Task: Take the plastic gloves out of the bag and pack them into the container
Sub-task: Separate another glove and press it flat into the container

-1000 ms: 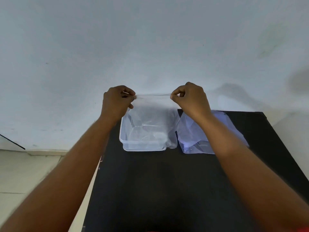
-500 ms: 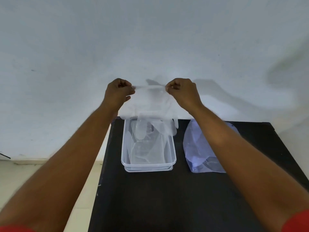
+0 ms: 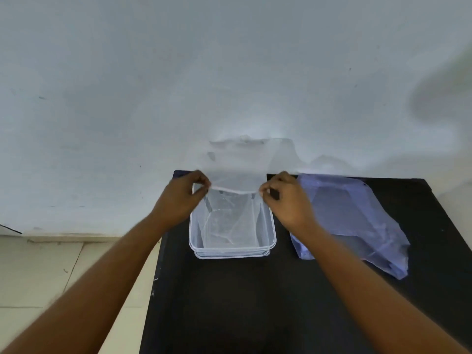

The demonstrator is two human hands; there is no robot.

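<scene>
Wall (image 3: 229, 72): pale, marked; it fills the upper view behind the counter.
Counter (image 3: 255, 302): black top; it carries the container at its far left and the bag to the right, the two near but apart.
Bag (image 3: 352, 221): bluish film, lying flat and crumpled; I cannot tell how many gloves remain inside.
Container (image 3: 232, 251): clear, rectangular, long axis running away from me; other film already lies loosely inside.
Plastic glove (image 3: 237, 169): thin clear sheet, stretched over the container's far end. Its near edge runs left to right between my hands; the body rises behind that edge against the wall, so I judge its long axis points up and away. Which end is the cuff, I cannot tell.
Left hand (image 3: 184, 200): pinching the glove's left corner, thumb against fingers.
Right hand (image 3: 288, 203): pinching the right corner likewise.
Risk: the upstanding film may flop beyond the far rim when lowered, because it weighs almost nothing and clings; a careless release could leave it draped over the rim rather than packed.
</scene>
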